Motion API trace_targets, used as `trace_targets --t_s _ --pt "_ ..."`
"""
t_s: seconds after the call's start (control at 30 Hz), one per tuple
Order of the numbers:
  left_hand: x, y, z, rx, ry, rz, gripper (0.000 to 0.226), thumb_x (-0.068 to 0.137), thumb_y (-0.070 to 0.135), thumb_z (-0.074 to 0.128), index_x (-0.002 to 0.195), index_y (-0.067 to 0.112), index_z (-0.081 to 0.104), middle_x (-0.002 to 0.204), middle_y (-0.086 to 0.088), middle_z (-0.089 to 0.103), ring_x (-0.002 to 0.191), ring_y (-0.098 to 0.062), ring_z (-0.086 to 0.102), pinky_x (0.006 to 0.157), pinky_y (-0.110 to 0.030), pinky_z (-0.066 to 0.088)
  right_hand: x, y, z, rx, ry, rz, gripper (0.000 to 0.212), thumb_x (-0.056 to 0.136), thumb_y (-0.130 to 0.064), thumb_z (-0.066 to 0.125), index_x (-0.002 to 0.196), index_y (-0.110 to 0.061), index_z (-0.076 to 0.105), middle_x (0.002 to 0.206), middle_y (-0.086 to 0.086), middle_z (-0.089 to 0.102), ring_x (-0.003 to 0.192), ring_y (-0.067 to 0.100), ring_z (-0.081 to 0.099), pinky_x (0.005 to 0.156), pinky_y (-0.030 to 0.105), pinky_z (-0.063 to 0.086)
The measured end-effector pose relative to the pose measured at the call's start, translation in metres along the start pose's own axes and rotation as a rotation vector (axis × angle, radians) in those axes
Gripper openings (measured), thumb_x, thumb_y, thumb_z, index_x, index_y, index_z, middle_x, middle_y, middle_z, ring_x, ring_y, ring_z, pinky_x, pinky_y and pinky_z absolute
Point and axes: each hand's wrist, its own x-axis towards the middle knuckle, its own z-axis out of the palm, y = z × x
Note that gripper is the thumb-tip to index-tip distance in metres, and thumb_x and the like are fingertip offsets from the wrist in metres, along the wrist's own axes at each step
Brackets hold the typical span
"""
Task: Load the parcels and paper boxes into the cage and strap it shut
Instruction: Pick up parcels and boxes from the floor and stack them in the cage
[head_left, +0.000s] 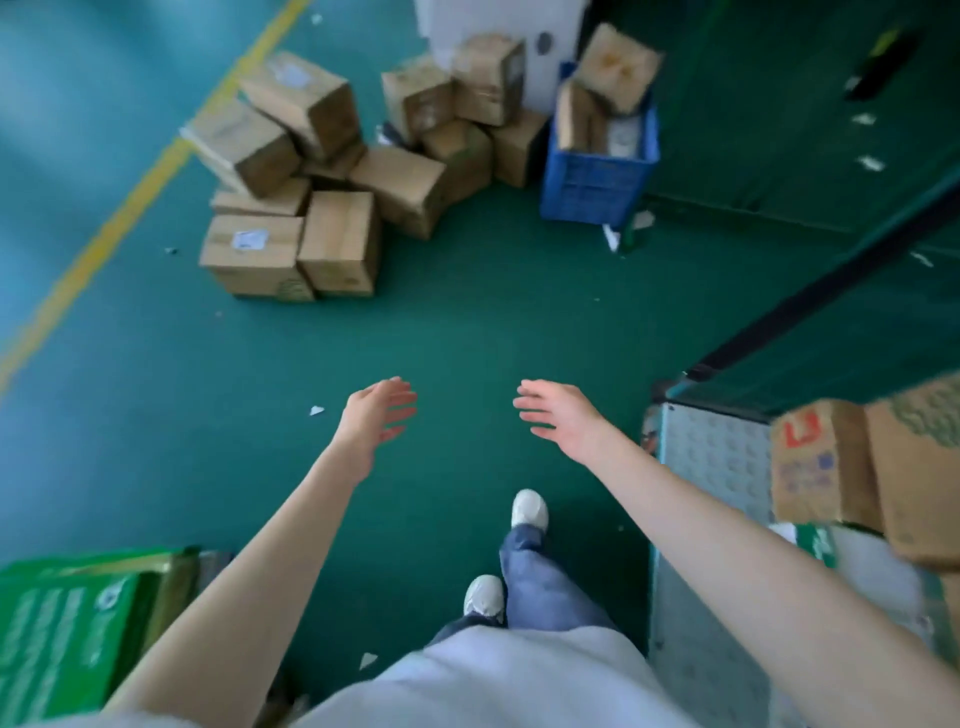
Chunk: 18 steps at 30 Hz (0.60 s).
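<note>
Loading seems partway: some boxes (826, 462) stand in the cage (717, 467) at right, many parcels (311, 182) lie piled on the floor (467, 312) ahead, left grip (379, 415) and right grip (556, 415) released, empty; strapping not yet done

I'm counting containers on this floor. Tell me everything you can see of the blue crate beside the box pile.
The blue crate looks plastic, with latticed walls and an open top. It stands upright on the green floor at the far side, just right of the cardboard box pile, whose nearest box seems to touch it. Cardboard boxes fill it; one tilted box sticks up above its rim.
</note>
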Motion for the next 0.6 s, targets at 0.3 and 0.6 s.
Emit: trace_targets --t_s 0.3,0.6 --pt "0.071 0.055 -0.041 -0.208 0.253 -0.027 0.026 0.102 0.03 0.046 0.111 0.016 0.065 0.116 -0.004 0.07 0.107 -0.021 0.066 0.099 -0.039 0.047 0.105 -0.115 0.071 -0.194 -0.198 -0.038 0.041 0.097 -0.031 0.058 0.132 -0.009 0.057 0.126 0.006 0.063 0.112 0.021 0.058 0.09 0.034 0.043" --pt "0.129 0.108 -0.039 -0.351 0.388 -0.07 0.023 0.101 0.03 0.047 0.11 0.016 0.062 0.117 -0.003 0.069 0.109 -0.022 0.064 0.102 -0.041 0.047 0.181 -0.21 0.083 -0.28 -0.204 -0.034 0.036 0.097 -0.028 0.057 0.126 -0.008 0.059 0.125 0.008 0.063 0.112 0.022 0.057 0.095 0.035 0.043"
